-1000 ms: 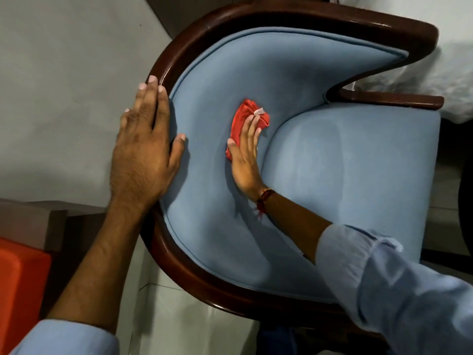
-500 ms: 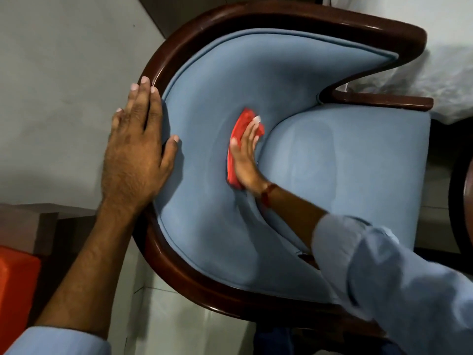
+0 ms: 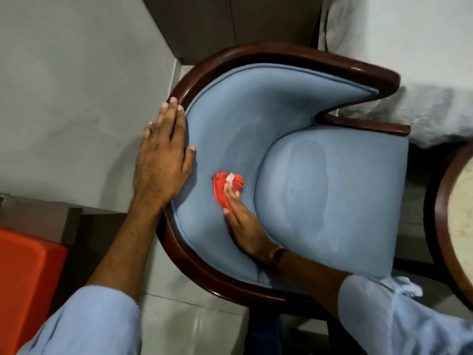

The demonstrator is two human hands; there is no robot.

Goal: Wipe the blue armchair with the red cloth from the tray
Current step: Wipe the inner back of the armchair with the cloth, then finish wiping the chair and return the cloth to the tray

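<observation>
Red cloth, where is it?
In the head view, the cloth lies under the right hand on the armchair's inner back, beside the seat cushion.

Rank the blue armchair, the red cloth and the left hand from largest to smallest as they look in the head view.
1. blue armchair
2. left hand, though it is nearer the camera, which enlarges it
3. red cloth, partly covered by the right hand

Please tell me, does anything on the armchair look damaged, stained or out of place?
Nothing stands out. The blue armchair shows no tear or spill, only faint brush marks in the fabric. The right hand presses the red cloth on the inner backrest; the left hand rests on the wooden rim.
</observation>
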